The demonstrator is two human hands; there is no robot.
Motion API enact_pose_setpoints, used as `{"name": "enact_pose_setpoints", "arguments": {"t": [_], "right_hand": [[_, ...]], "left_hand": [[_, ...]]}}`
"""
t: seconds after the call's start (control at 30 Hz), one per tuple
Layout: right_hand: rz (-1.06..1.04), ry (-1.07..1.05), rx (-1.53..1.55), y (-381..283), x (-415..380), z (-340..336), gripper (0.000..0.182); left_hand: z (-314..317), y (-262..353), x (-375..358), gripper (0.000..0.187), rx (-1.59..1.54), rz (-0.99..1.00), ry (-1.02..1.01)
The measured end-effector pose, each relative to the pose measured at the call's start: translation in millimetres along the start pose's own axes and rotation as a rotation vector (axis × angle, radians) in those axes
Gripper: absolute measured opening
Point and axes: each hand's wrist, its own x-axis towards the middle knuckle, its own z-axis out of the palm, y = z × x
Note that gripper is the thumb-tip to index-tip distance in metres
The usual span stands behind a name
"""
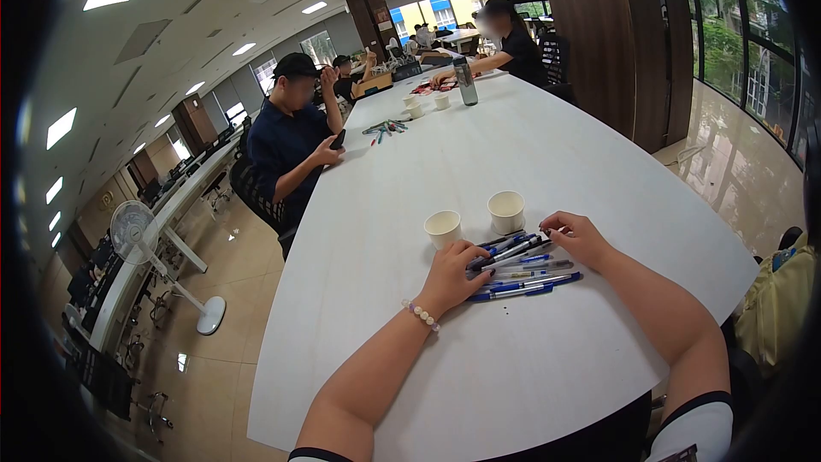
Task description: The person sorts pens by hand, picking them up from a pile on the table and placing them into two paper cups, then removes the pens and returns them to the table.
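Note:
A loose pile of blue, black and clear pens lies on the white table in front of me. My left hand, with a beaded bracelet at its wrist, curls round the left ends of the pens, thumb and fingers touching them. At the pile's upper right is my right hand, fingertips drawn together; what they hold, if anything, is too small to make out. Just beyond the pens stand two paper cups, a left one and a right one, both upright.
Farther along the table are more pens, paper cups and a bottle. A person with a phone sits on the left; another person sits at the far right. A white fan stands on the floor.

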Motion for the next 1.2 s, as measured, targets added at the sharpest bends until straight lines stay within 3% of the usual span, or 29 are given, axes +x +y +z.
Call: {"name": "enact_pose_setpoints", "arguments": {"t": [0.3,0.6,0.67,1.0,1.2], "right_hand": [[0.000,-0.003,0.007,1,0,0,0.020],[0.016,0.001,0.022,2,0,-1,0.020],[0.016,0.003,0.033,2,0,-2,0.020],[0.001,-0.020,-0.090,-5,-3,-2,0.020],[-0.041,0.012,-0.078,6,0,-2,0.019]], "left_hand": [[2,-2,1,0.020,0.003,-0.007,0.050],[2,-4,3,0.011,-0.008,0.049,0.300],[5,-7,3,0.011,-0.152,-0.022,0.307],[9,-11,3,0.011,-0.164,-0.005,0.322],[3,-7,0,0.006,-0.381,-0.081,0.470]]}}
